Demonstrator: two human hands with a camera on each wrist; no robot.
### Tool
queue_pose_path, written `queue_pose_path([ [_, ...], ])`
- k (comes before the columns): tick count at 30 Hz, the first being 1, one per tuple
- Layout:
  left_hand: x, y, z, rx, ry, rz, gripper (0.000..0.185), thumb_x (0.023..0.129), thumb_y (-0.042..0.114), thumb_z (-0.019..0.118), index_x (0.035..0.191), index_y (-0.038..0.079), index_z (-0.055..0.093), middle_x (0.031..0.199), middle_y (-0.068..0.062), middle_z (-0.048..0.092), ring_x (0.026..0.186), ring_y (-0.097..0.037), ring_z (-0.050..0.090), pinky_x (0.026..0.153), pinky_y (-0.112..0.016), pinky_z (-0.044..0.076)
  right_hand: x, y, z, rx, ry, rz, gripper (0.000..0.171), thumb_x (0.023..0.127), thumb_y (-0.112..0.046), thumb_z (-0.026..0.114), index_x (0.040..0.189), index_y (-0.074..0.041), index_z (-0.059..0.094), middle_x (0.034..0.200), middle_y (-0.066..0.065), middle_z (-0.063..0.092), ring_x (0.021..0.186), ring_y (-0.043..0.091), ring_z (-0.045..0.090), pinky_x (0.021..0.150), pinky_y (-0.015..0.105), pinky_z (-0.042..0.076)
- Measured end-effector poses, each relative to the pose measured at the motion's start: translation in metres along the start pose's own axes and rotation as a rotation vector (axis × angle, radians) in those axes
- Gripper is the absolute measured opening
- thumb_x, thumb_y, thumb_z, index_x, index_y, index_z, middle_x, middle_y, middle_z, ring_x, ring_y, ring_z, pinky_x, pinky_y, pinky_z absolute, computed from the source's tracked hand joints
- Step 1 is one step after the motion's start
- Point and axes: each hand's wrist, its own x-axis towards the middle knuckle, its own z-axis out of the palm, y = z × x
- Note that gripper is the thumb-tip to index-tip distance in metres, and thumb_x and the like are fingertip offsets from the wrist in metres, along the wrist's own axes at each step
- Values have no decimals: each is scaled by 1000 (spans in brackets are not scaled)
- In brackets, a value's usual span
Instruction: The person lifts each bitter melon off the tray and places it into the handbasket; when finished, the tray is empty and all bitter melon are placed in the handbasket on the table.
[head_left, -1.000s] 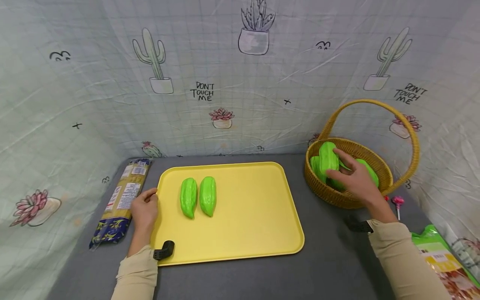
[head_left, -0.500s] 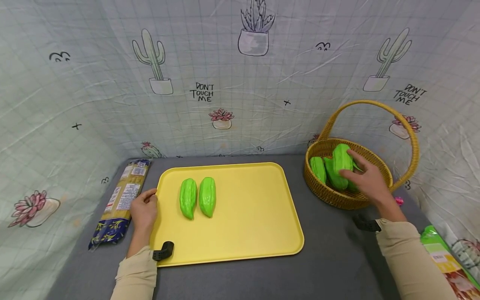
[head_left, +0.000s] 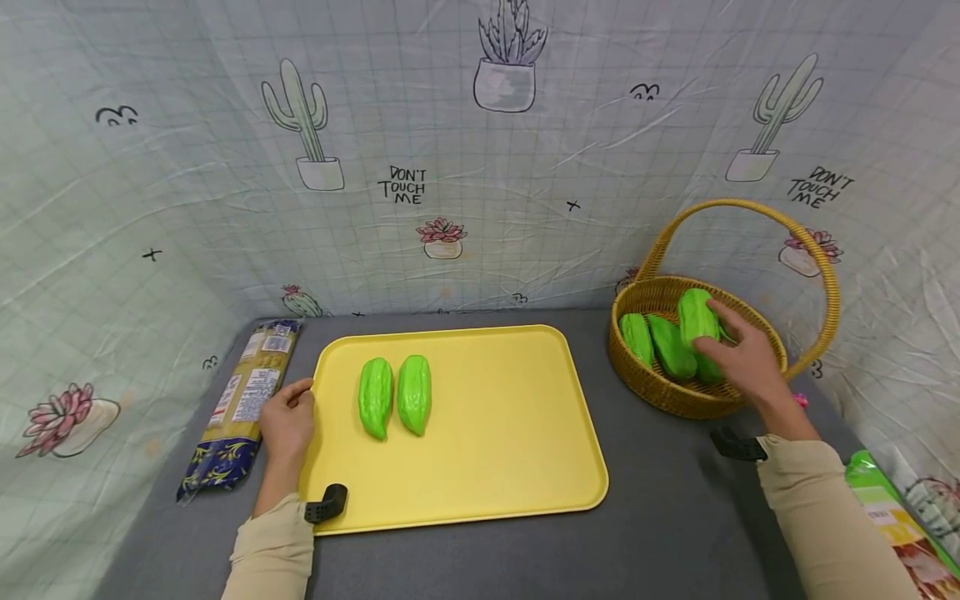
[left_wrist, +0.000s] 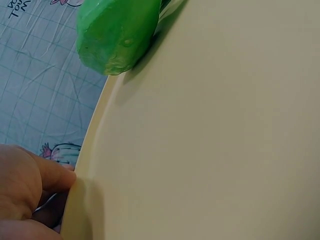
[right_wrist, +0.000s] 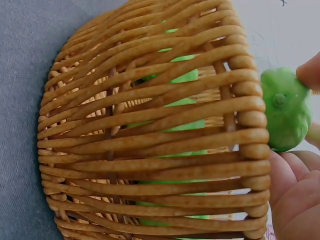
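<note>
**Right hand on a gourd in the basket, left hand parked at the tray**

Head view: your right hand (head_left: 742, 357) is over the round woven wicker basket (head_left: 772, 337) at the desk's right, fingers curled round a bumpy green plastic gourd (head_left: 697, 317) that's tilted up above two more green gourds (head_left: 654, 342) lying inside. Your left hand (head_left: 288, 421) rests against the left rim of the flat yellow plastic tray (head_left: 510, 433), fingers loosely bent, gripping nothing. Two green gourds (head_left: 395, 396) lie side by side on the tray, touching. A long packet of spaghetti (head_left: 240, 404) sits just left of that hand on the grey desk (head_left: 660, 517).

Left wrist view: your fingers (left_wrist: 30, 185) touch the tray edge (left_wrist: 85, 190); one gourd's end (left_wrist: 117, 32) shows.

Right wrist view: the gourd (right_wrist: 284, 109) sits pinched between fingertip and palm at the basket wall (right_wrist: 150, 145).
</note>
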Motion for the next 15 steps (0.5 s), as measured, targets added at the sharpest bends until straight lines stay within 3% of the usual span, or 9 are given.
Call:
queue_pose_path([
  [4, 0, -1, 0, 7, -1, 5, 37, 108, 12, 46, 139, 1, 62, 137, -24, 61, 120, -36, 60, 67, -2, 36, 1, 5, -4, -14, -1, 30, 76, 105, -36, 54, 166, -18, 13, 170, 23, 10, 150, 53, 23, 85, 15, 43],
  [9, 1, -1, -1, 17, 1, 15, 37, 108, 12, 46, 138, 0, 62, 136, -25, 62, 119, -36, 60, 67, -2, 36, 2, 11, -8, -25, -12, 49, 74, 105, -33, 50, 166, -16, 11, 168, 29, 13, 144, 59, 29, 69, 10, 40],
  [15, 1, -1, -1, 26, -6, 16, 37, 108, 13, 46, 139, 1, 62, 137, -24, 62, 120, -36, 60, 68, -3, 36, 2, 15, -11, -50, -29, 63, 74, 106, -35, 51, 165, -10, 14, 165, 35, 15, 141, 62, 30, 69, 11, 41],
])
